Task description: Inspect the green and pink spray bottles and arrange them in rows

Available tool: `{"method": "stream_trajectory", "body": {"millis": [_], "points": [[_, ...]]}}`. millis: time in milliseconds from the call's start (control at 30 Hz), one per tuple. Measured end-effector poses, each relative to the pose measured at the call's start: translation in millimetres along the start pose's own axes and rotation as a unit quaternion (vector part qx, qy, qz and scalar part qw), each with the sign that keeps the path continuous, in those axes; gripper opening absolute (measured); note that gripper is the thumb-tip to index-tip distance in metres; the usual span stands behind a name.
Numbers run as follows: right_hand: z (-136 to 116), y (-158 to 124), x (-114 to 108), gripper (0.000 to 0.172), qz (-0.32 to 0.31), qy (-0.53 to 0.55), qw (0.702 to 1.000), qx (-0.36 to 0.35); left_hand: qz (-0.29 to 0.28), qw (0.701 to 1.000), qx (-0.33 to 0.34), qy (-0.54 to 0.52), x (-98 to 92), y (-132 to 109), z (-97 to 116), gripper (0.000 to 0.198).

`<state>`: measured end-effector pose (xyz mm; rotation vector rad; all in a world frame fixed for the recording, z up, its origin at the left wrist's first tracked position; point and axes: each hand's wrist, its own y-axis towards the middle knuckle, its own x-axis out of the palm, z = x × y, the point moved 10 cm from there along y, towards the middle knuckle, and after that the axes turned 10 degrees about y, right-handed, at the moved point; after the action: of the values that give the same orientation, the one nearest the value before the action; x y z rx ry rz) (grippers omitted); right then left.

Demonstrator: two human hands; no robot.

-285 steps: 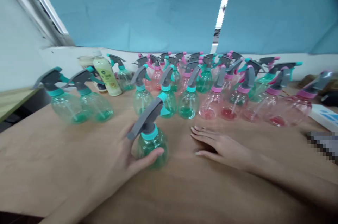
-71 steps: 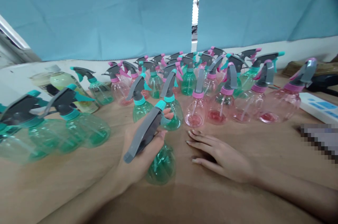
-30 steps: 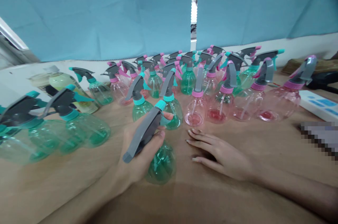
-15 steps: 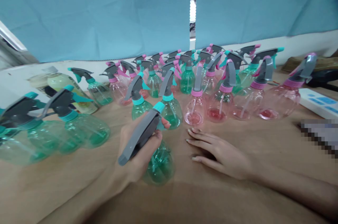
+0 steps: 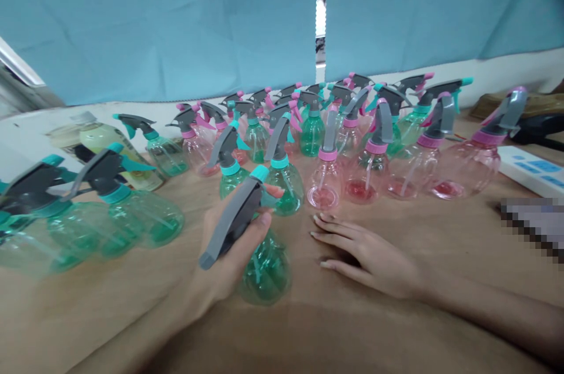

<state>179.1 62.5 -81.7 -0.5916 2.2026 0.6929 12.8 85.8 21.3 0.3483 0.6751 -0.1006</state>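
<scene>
My left hand point(image 5: 229, 250) is wrapped round the neck of a green spray bottle point(image 5: 265, 268) with a grey trigger head point(image 5: 231, 221) and a teal nozzle. A fingertip lies on the trigger near the nozzle. The bottle stands on the brown table point(image 5: 352, 333), tilted slightly. My right hand point(image 5: 365, 253) lies flat on the table just right of the bottle, fingers stretched out and holding nothing.
Behind the hands stand several green point(image 5: 282, 177) and pink point(image 5: 324, 183) spray bottles in rows. More green bottles point(image 5: 141, 209) stand at the left, by a yellowish bottle point(image 5: 106, 139). A white box point(image 5: 531, 168) lies at the right edge. Blue curtains hang behind.
My left hand has shifted its hold from the bottle's body up to the neck and trigger. In the last second the trigger head dipped slightly. My right hand has stayed flat.
</scene>
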Motion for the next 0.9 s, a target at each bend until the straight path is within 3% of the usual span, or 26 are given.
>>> {"method": "stream_trajectory", "body": {"millis": [200,900], "points": [[2,0,3,0.052,-0.013,-0.014,1.000,0.000,0.018,1.000,0.018,0.005,-2.6,-2,12,0.021],[-1,1,-1,0.051,0.007,0.001,1.000,-0.005,0.043,0.999,0.029,0.006,-6.0,0,19,0.020]]}}
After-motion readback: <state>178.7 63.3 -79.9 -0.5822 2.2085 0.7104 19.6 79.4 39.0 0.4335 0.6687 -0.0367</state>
